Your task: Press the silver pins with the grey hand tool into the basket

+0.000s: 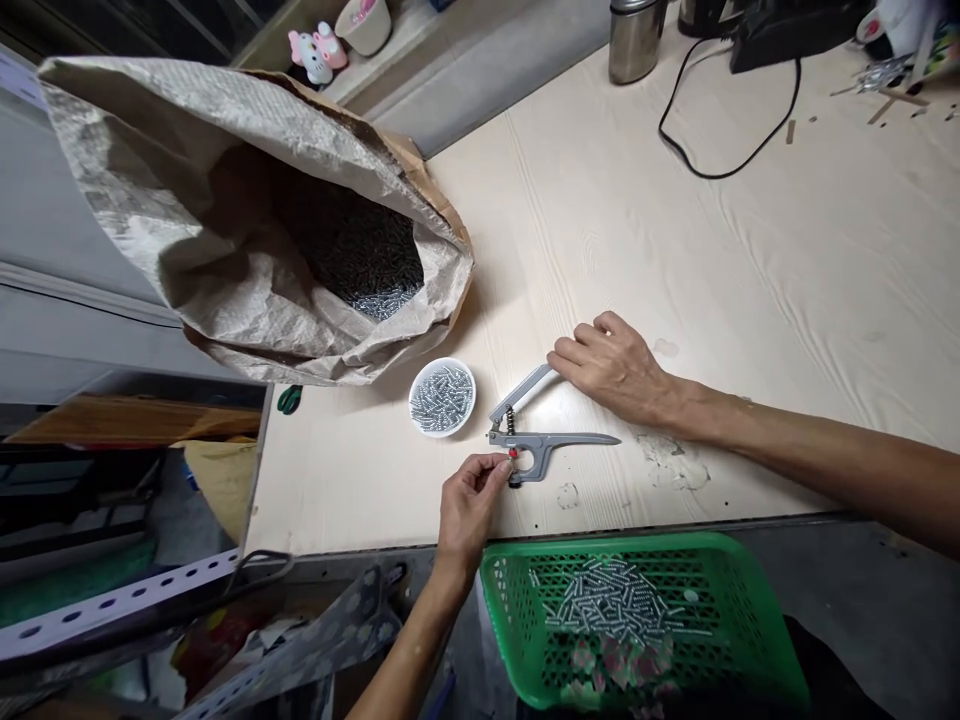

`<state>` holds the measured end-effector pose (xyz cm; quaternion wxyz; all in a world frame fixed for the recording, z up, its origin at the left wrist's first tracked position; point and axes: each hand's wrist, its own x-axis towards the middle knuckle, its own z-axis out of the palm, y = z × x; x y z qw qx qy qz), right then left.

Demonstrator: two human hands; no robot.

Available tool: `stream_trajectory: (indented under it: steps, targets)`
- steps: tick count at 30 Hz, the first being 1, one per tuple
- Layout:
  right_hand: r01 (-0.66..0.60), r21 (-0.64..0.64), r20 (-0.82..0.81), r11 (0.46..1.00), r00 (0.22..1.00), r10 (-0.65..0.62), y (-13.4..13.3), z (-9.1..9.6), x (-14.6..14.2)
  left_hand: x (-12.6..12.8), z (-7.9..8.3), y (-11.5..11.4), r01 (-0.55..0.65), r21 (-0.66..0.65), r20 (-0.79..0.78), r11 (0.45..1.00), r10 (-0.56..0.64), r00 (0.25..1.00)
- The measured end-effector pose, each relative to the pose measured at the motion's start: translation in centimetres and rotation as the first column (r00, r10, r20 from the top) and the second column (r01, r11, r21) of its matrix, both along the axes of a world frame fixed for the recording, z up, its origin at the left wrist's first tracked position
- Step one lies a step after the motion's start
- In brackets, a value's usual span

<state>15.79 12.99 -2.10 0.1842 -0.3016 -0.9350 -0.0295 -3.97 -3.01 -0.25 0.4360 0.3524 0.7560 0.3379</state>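
Grey snap-fastener pliers (570, 439) lie on the table with their handles spread apart and a coil spring (511, 420) between them. My right hand (611, 368) is closed on the end of the upper handle. At the jaw, beside a small red tip (513, 453), the thumb and forefinger of my left hand (471, 500) are pinched together; what they hold is too small to make out. Just left of the pliers stands a white bowl (442, 434) full of small ridged metal pieces (444, 398). Similar pieces (619, 600) lie in a green basket (517, 665) below the table edge.
A large open sack (247, 340) of small metal pieces stands at the left. Green-handled scissors (289, 399) lie by the table's left edge. At the back are a metal canister (634, 45) and a black cable (679, 150). A figurine (315, 55) sits on the ledge.
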Motion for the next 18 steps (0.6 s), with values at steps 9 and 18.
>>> stream_trajectory:
  steps: [9,18]
  targets:
    - [0.017,0.058,0.006,0.998,1.0,-0.017,-0.7,1.5,0.2,-0.6,-0.6,-0.2,0.0,-0.017,-0.016,1.0,0.0,1.0]
    - [0.02,0.098,0.007,0.995,1.0,-0.021,-0.8,1.2,-0.1,-0.4,-0.3,-0.1,0.068,-0.056,-0.132,0.996,-0.075,0.988]
